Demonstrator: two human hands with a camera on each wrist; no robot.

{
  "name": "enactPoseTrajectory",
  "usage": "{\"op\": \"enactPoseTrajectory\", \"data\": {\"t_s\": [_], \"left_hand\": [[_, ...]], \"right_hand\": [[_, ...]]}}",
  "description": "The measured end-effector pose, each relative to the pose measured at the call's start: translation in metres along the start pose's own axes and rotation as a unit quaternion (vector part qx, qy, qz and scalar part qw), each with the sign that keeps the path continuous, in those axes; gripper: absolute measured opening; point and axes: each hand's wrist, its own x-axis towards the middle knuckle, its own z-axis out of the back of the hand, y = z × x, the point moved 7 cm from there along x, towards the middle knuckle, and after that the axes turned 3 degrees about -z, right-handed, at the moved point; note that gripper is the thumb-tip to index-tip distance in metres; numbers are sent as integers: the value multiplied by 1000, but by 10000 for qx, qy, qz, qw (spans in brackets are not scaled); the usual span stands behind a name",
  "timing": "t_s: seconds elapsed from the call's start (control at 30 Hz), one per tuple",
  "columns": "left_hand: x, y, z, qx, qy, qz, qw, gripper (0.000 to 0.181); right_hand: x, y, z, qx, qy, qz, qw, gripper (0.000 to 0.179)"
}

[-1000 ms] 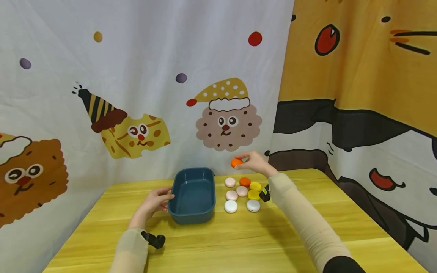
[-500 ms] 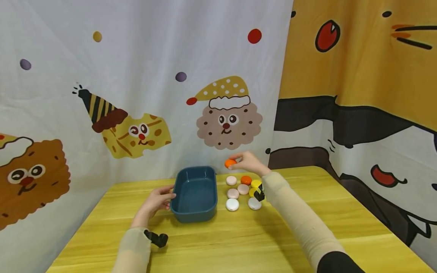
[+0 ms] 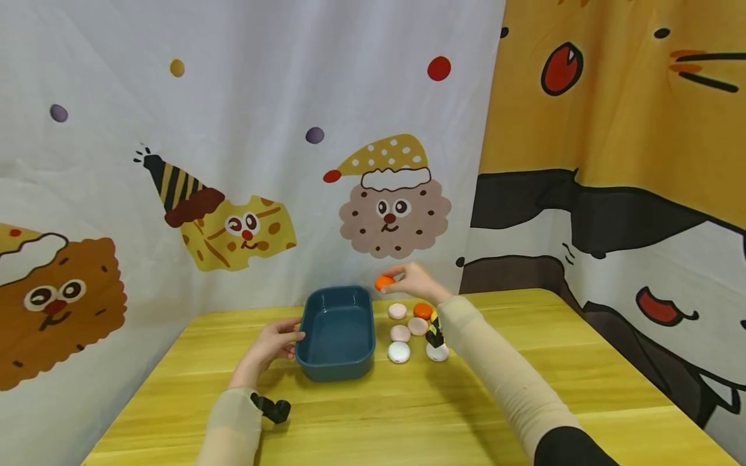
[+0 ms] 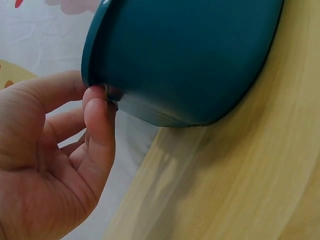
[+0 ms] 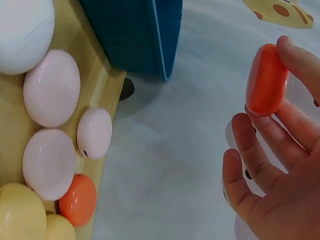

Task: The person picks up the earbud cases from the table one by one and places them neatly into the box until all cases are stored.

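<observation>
A deep blue rectangular bin (image 3: 335,373) with rounded corners stands on the table, its inside bare. At its left side my left hand (image 3: 272,342) grips the rim; in the left wrist view, thumb and fingers meet at the edge of the bin (image 4: 195,55). My right hand (image 3: 415,283) pinches a glossy orange flattened round piece (image 5: 267,80) between thumb and fingertips. It holds the piece raised above the table's back edge, just right of the bin, while the other fingers spread loosely below in the right wrist view.
Right of the bin lie several similar pieces: pale pink (image 3: 397,311), white (image 3: 399,352), another orange one (image 3: 423,310) and yellow ones (image 5: 20,215), partly hidden by the right wrist. A printed curtain (image 3: 262,97) hangs behind the wooden table (image 3: 361,427).
My right hand has moved left toward the bin with the orange piece. My left hand stays at the bin's rim, and the view has shifted slightly.
</observation>
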Motion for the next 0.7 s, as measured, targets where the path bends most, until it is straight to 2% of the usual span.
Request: {"op": "enactPoseTrajectory", "data": {"t_s": [0.27,0.7], "left_hand": [[-2,1,3,47,0,11,10000,54],[0,1,1,-9,-61,42,10000,54]], "right_hand": [[9,7,-11,15,8,-94,10000,48],[25,21,-30,-190,-4,93,9998,53]]}}
